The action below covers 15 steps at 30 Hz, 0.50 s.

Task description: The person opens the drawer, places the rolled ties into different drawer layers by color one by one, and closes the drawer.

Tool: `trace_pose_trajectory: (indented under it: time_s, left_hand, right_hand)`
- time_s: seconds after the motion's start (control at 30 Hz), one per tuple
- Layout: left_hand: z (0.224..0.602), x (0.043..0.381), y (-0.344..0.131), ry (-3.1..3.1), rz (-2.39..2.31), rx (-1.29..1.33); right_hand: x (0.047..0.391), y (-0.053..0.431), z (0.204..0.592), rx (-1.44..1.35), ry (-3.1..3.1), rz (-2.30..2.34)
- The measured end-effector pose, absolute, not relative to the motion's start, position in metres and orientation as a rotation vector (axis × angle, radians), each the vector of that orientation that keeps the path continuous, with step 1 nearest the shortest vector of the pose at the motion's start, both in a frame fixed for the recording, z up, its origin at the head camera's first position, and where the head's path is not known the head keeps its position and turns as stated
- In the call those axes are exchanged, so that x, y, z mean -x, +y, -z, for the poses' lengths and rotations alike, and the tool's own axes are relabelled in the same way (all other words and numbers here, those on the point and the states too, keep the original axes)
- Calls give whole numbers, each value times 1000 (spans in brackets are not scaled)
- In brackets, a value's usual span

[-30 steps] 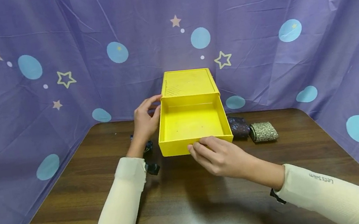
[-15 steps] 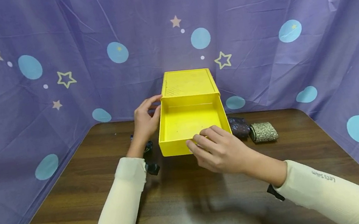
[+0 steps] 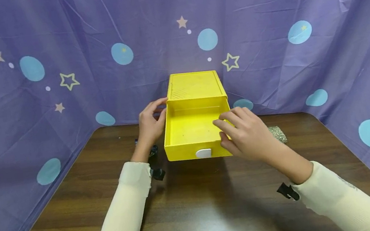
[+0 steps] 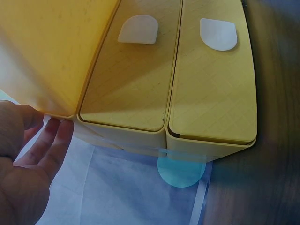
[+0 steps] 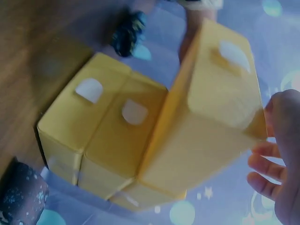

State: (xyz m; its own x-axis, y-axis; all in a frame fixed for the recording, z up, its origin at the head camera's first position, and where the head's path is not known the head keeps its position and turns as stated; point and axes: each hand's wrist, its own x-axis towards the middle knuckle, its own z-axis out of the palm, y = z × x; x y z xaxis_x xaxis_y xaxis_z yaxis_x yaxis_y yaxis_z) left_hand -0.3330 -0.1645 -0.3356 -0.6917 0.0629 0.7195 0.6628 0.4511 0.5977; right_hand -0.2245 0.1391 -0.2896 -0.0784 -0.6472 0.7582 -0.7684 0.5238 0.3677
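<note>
A yellow drawer cabinet (image 3: 196, 84) stands at the back of the table, its top drawer (image 3: 183, 152) pulled out with nothing inside. A white handle (image 3: 203, 153) is on the drawer's front. My left hand (image 3: 150, 124) rests its fingertips against the cabinet's left side near the top; in the left wrist view its fingers (image 4: 61, 140) touch the edge. At the drawer's front right corner is my right hand (image 3: 248, 134), fingers loosely bent and holding nothing. Two lower drawers (image 4: 126, 84) are pushed in.
Right of the cabinet lies a speckled green cloth roll (image 3: 278, 134); a dark floral roll (image 5: 26, 192) beside it is hidden behind my right hand in the head view. A dark patterned bundle (image 5: 127, 35) lies on the left. A purple curtain (image 3: 243, 0) surrounds the wooden table (image 3: 191, 209).
My right hand has let go of the drawer's front and moved right and up to its right corner, uncovering the white handle. The drawer and my left hand stay put.
</note>
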Motion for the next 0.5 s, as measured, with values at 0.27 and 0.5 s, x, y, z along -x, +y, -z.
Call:
trace_pose_trajectory:
  time_s: [0.27, 0.5]
  left_hand:
    - [335, 333, -164, -2073, 1248, 602]
    - [335, 332, -164, -2078, 1261, 606]
  right_hand:
    - [235, 180, 287, -1067, -1985, -264]
    - [250, 210, 295, -986, -2130, -268]
